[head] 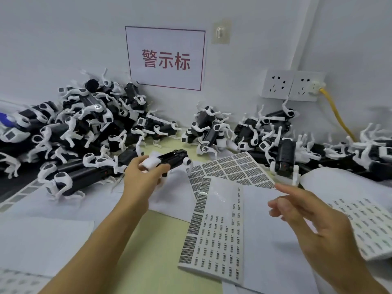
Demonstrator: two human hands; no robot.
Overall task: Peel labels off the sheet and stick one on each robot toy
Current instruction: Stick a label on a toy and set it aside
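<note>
In the middle of the frame the left hand (141, 177) grasps one black and white robot toy (172, 159) at its white end, holding it just above the table (163, 247). The right hand (314, 219), at the lower right, is released, its fingers loose and holding nothing that I can see. The label sheet (214, 228) lies flat between the two hands, and heaps of other robot toys (80, 128) fill the upper left and the right along the wall.

wall sign (165, 59) | hook (220, 32) | sockets (292, 85) | yellow cable (337, 115)
</note>
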